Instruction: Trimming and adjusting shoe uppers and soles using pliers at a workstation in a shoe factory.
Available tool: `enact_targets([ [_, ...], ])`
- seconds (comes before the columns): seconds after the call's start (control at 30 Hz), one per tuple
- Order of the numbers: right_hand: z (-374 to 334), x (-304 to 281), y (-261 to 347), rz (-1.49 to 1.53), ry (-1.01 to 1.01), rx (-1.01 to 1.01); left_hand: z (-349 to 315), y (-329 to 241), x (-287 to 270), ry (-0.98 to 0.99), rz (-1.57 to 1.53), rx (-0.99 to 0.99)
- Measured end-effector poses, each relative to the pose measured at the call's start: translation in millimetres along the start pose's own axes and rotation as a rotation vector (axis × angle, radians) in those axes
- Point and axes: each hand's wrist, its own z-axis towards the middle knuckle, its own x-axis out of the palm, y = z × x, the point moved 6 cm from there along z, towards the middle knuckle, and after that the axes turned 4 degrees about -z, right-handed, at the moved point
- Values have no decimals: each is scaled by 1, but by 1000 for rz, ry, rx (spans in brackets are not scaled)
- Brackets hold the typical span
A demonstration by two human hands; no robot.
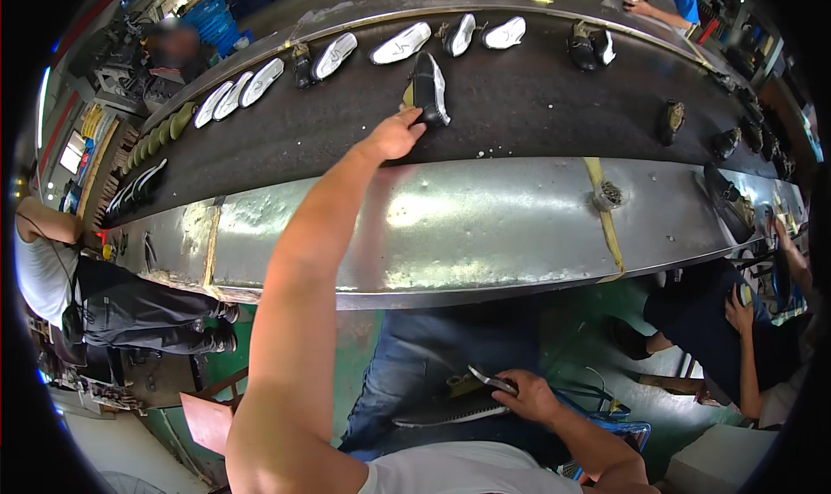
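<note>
My left arm reaches across the metal ledge to the dark belt. There my left hand [396, 136] grips the near end of a black shoe [426, 87] with a white sole edge; a yellowish piece shows at its left side. Low over my lap, my right hand [530, 395] is closed around a metal hand tool [490, 379] with a curved, shiny tip; its exact kind is unclear. Beneath the tool, a dark, long piece with a pale edge [454, 414] lies across my lap, partly in shadow.
White-soled shoes [401, 43] line the belt's far side. More dark shoes [671, 122] stand to the right. A bent metal ledge [485, 226] runs before me, carrying a small round container [608, 196]. Co-workers sit at left, right and far right.
</note>
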Motion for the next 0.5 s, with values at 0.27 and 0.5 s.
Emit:
enact_targets([
  [0.27, -33, 15, -3, 51, -56, -15, 33, -52, 26, -334, -99, -355],
  [0.5, -21, -1, -12, 69, -77, 15, 54, -129, 51, 68, 714, 223],
])
